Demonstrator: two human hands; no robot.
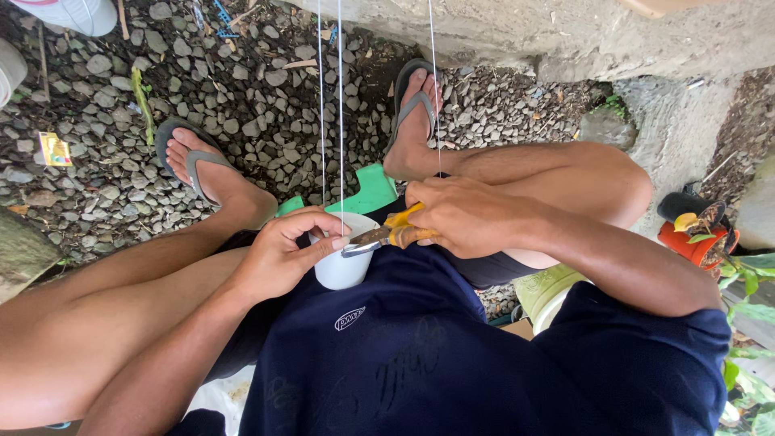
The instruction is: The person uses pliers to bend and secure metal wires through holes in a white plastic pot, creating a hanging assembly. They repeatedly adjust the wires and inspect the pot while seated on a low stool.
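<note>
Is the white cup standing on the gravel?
No. The left hand holds the white cup up in the person's lap, while the right hand brings yellow-handled pliers to its rim, above the gravel.

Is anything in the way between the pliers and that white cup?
Nothing visible. The right hand holds the yellow-handled pliers, whose tip already meets the rim of the white cup. The left hand grips the cup. Thin strings hang down to the cup, beside the tip.
</note>
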